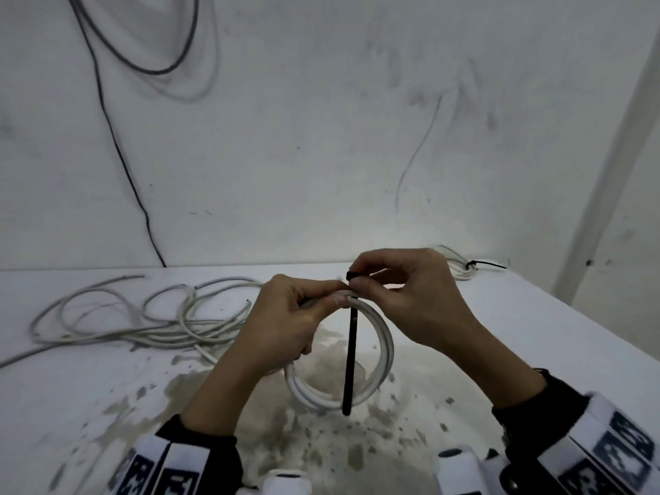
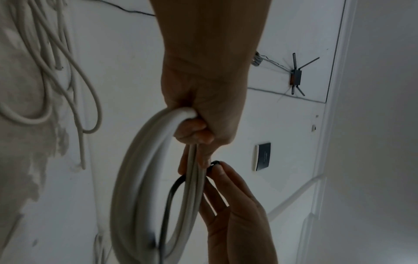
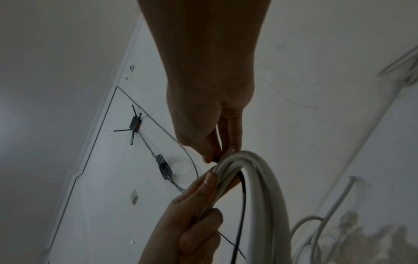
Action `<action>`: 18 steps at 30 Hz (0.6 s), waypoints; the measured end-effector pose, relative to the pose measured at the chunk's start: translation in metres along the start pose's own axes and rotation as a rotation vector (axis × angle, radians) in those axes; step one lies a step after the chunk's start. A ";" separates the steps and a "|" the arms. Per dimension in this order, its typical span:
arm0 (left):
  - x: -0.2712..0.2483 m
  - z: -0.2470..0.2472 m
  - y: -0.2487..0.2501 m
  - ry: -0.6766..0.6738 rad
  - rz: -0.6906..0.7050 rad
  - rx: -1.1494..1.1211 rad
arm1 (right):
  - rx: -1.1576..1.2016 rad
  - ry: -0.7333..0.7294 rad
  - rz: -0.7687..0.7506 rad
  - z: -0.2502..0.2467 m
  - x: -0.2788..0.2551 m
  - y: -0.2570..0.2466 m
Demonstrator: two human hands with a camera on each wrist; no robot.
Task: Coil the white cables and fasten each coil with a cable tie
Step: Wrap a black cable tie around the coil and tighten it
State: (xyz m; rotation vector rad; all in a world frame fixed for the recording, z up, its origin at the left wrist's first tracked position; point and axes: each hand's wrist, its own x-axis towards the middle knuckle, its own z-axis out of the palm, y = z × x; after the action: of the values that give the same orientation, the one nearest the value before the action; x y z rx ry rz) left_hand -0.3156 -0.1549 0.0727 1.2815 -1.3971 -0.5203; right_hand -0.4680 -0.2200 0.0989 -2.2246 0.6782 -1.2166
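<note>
My left hand [image 1: 307, 309] grips the top of a white cable coil [image 1: 384, 348] held upright above the table; in the left wrist view the coil [image 2: 144, 178] runs out of my fist [image 2: 199, 132]. My right hand [image 1: 378, 276] pinches the head of a black cable tie [image 1: 350, 355] at the coil's top. The tie's strap hangs straight down across the loop. In the right wrist view my right fingertips [image 3: 212, 153] meet at the coil [image 3: 260, 178], with the black strap [image 3: 242, 205] behind it.
Loose white cables [image 1: 143, 316] sprawl on the left of the white, stained table [image 1: 535, 334]. A tied white coil [image 1: 460, 267] with a black tie lies at the back right near the wall. A dark cable [image 1: 118, 144] hangs down the wall.
</note>
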 end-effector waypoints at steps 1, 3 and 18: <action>0.001 -0.003 -0.001 0.036 -0.004 0.001 | 0.016 0.014 0.004 0.005 0.004 0.000; 0.003 -0.010 -0.003 0.073 -0.013 0.001 | 0.038 0.015 0.010 0.013 0.010 -0.002; 0.010 -0.036 -0.010 0.200 -0.093 -0.264 | -0.030 -0.077 -0.121 0.039 0.023 -0.004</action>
State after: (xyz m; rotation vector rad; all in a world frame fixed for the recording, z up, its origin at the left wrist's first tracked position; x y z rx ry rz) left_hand -0.2774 -0.1548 0.0788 1.1528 -1.0682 -0.6015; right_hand -0.4227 -0.2242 0.0971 -2.3541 0.5421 -1.1776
